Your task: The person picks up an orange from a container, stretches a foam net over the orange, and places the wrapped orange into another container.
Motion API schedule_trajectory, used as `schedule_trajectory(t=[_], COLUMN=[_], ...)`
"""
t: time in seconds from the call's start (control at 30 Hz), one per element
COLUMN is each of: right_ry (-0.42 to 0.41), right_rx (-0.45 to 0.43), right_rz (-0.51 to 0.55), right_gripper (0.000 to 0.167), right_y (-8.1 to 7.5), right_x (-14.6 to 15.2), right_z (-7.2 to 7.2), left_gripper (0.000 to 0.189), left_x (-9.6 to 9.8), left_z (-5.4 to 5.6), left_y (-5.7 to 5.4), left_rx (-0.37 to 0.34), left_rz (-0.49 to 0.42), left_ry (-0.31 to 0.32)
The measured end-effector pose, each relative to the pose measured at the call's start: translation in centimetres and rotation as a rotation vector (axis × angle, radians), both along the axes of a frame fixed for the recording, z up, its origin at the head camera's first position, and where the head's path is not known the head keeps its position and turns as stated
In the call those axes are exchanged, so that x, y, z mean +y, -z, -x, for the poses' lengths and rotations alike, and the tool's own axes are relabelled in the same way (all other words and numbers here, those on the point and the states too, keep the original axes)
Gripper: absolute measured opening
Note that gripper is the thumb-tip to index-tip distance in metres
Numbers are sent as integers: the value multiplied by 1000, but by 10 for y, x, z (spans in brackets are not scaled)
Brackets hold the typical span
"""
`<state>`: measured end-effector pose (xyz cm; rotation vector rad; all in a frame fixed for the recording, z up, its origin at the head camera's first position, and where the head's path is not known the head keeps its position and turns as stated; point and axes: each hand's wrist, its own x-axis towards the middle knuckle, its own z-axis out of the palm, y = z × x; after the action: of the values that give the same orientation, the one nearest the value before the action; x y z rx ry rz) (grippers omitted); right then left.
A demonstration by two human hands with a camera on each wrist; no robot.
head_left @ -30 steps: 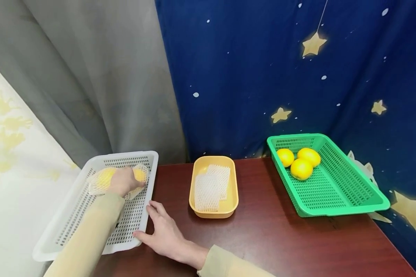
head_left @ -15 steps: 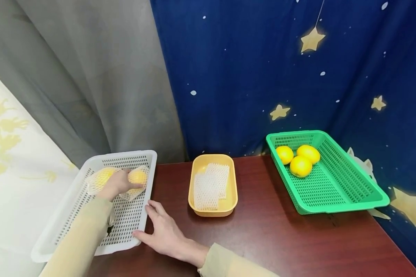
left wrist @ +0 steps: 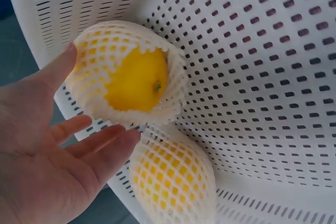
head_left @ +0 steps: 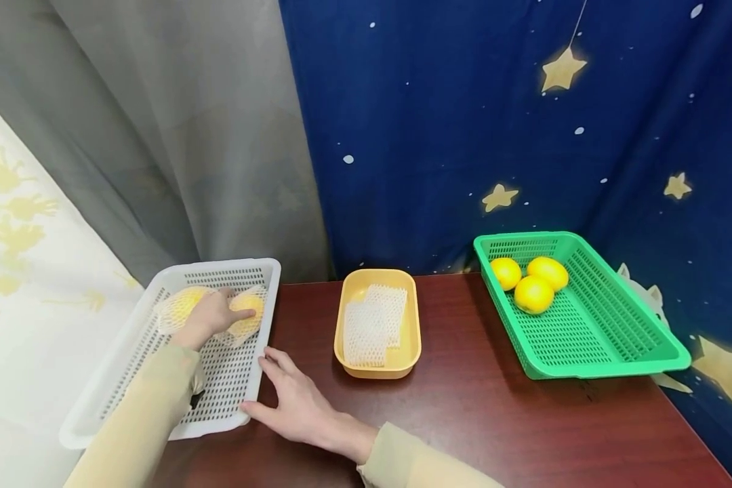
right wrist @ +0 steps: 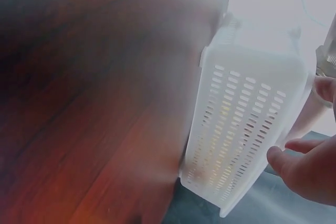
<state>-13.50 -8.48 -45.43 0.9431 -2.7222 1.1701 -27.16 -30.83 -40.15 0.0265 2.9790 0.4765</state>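
Note:
In the white basket (head_left: 219,400) lie two yellow fruits in white foam nets, seen through the mesh. My left hand (head_left: 210,315) reaches in between them. In the left wrist view its thumb touches the net of one fruit (left wrist: 137,80), whose bare yellow side and small green stem spot show. The fingers of that hand lie loosely extended below this fruit, beside the second netted fruit (left wrist: 170,177). My right hand (head_left: 299,400) rests at the basket's right rim, its fingers spread and not curled round it.
An orange-yellow tray (head_left: 410,339) with two flat foam nets (head_left: 366,332) stands mid-table. At the right a green basket (head_left: 604,318) holds three bare yellow fruits (head_left: 533,294). Curtains (head_left: 433,135) hang behind the dark red table (head_left: 457,413).
My left hand has loosened and drawn a little to the left, its thumb stretching out over the right-hand fruit, which shows more. The right hand stays at the rim.

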Motion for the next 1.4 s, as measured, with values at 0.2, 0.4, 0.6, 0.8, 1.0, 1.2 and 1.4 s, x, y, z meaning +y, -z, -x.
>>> schedule_trajectory(t=[0.2, 0.4, 0.6, 0.8, 1.0, 1.2, 1.4], right_ry=[-25, -6, 29, 53, 108, 181, 279], right_rx=[26, 96, 100, 166, 240, 313, 300], right_rz=[-7, -13, 5, 3, -29, -92, -135], right_gripper=[69, 69, 71, 71, 71, 74, 72], right_y=[-9, -16, -25, -39, -60, -85, -104], right_x=[15, 48, 93, 134, 180, 227, 270], right_z=[5, 12, 22, 29, 31, 27, 36], left_gripper=[82, 74, 67, 63, 62, 59, 53], left_x=[1, 18, 58, 93, 121, 159, 202], left_z=[-3, -12, -32, -53, -67, -79, -89], left_y=[-9, -12, -26, -51, -60, -51, -27], left_rx=[93, 244, 426, 458, 448, 430, 393], left_rz=[-32, -136, -300, -373, -446, -617, -789], left_ry=[-48, -94, -85, -7, 36, 52, 45])
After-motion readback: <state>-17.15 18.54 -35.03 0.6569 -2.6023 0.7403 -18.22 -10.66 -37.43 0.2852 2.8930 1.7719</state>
